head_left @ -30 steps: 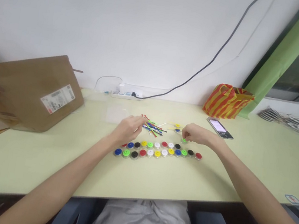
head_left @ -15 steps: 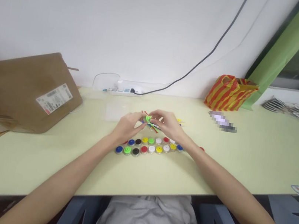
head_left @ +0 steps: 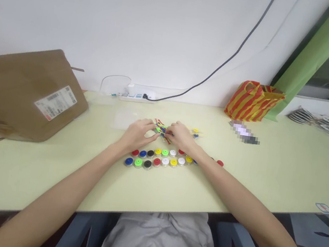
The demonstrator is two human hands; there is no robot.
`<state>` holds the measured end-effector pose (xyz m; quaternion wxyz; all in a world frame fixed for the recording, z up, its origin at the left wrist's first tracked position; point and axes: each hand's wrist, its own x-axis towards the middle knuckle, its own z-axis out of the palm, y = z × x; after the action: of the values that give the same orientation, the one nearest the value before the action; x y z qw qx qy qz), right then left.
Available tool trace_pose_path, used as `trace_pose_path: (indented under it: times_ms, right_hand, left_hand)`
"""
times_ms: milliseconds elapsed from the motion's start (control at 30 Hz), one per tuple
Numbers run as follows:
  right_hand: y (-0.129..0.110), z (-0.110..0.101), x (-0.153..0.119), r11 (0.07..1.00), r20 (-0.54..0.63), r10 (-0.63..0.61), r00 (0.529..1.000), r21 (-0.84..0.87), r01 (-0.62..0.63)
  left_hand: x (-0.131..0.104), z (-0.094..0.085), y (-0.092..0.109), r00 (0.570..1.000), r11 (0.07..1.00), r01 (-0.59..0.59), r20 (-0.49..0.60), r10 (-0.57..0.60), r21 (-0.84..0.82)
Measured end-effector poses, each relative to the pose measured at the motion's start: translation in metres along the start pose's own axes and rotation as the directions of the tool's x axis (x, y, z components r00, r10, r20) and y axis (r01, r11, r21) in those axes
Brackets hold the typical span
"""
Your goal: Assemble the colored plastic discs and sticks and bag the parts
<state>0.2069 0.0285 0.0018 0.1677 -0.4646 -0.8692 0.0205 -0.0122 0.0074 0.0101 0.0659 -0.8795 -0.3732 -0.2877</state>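
Observation:
A pile of thin coloured pieces (head_left: 161, 129), red, green, blue and yellow, lies between my hands on the pale table (head_left: 105, 189). My left hand (head_left: 138, 133) is at the pile's left side, thumb and fingers apart, with nothing visible between them. At its right side my right hand (head_left: 178, 135) has its fingertips pinched together at the pieces; what they grip is too small to name. Nearer to me stand two rows of small round jars with coloured lids (head_left: 156, 162). A few yellow and blue pieces (head_left: 195, 133) lie just right of my right hand.
A cardboard box (head_left: 26, 94) stands at the left. Against the wall lies a white power strip (head_left: 137, 96) with a black cable. A red-and-yellow striped bag (head_left: 252, 101) and a blurred flat object (head_left: 243, 132) are at the right, with striped discs (head_left: 301, 115) farther right.
My left hand's thumb and fingers have parted from the green piece and the hand sits slightly lower beside the pile. The pile shows more between my hands. The view has shifted a little.

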Motion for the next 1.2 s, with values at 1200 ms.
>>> trace_pose_path:
  times_ms: [1200]
  right_hand:
    - [-0.011,-0.003,0.022,1.000,-0.026,-0.014,1.000,0.009,0.014]
  left_hand:
    - [-0.001,-0.002,0.002,1.000,0.999,-0.025,0.003,0.025,0.026]
